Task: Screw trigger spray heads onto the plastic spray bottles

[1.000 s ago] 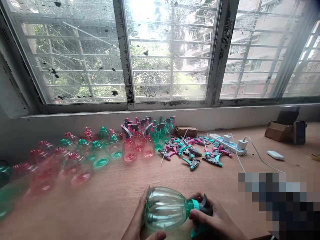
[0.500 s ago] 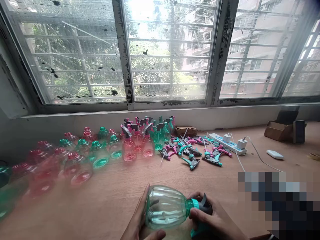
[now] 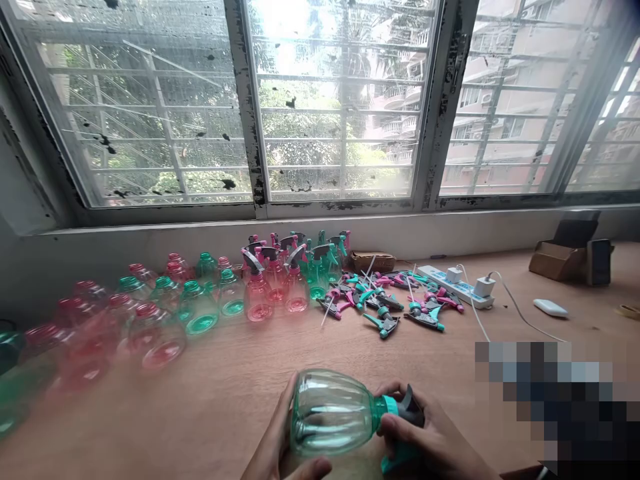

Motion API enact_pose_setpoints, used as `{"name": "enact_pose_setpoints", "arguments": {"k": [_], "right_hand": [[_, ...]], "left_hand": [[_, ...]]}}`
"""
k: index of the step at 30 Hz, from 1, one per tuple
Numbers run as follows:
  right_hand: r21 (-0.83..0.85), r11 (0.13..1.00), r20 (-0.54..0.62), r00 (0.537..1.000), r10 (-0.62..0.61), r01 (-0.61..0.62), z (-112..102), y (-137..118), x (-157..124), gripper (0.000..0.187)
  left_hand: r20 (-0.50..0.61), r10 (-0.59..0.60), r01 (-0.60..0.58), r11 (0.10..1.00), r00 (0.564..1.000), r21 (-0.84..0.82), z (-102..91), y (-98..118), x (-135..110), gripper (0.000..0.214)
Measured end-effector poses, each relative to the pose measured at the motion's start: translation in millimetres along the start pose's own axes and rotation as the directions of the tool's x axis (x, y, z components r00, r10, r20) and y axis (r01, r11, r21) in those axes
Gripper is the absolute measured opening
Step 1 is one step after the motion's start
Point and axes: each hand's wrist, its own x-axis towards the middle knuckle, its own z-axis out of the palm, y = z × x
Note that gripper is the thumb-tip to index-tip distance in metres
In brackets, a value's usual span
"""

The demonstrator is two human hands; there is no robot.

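Observation:
A clear green spray bottle (image 3: 333, 412) lies on its side in both my hands, low in the middle of the view. My left hand (image 3: 280, 440) wraps round its round body from the left. My right hand (image 3: 433, 437) is closed on the teal and dark grey trigger head (image 3: 405, 417) at the bottle's neck. Both hands hover just over the wooden table (image 3: 225, 393).
Several pink and green bottles without heads (image 3: 150, 313) stand at the left. Bottles with trigger heads (image 3: 285, 273) stand by the window wall. Loose trigger heads (image 3: 390, 303) lie beyond my hands. At the right are a power strip (image 3: 457, 283), a white cable, a small white device (image 3: 550, 309) and a cardboard box (image 3: 565, 257).
The bottle has tipped slightly, its base turned a bit more toward me. My hands keep their grip in the same place.

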Motion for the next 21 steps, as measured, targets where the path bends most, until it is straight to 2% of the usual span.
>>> {"name": "enact_pose_setpoints", "arguments": {"k": [5, 10, 16, 21], "right_hand": [[0.036, 0.999, -0.019, 1.0, 0.01, -0.01, -0.2, -0.5, -0.2, 0.043], [-0.002, 1.0, -0.023, 1.0, 0.018, -0.018, 1.7, -3.5, -1.6, 0.043], [0.006, 1.0, -0.014, 0.999, 0.031, -0.031, 2.0, -4.9, -1.8, 0.043], [0.022, 0.999, -0.015, 0.999, 0.034, -0.034, 0.2, -0.3, -1.4, 0.044]], "left_hand": [[-0.007, 0.087, -0.086, 0.993, 0.996, 0.075, -0.9, -8.8, 3.6, 0.104], [-0.001, 0.019, -0.019, 0.999, 1.0, 0.038, -4.9, -10.1, 0.7, 0.119], [-0.011, 0.045, -0.044, 0.994, 0.999, 0.096, -6.0, -7.9, -0.4, 0.105], [0.006, 0.054, -0.054, 0.994, 0.999, 0.097, -3.4, -5.5, 1.7, 0.111]]}}
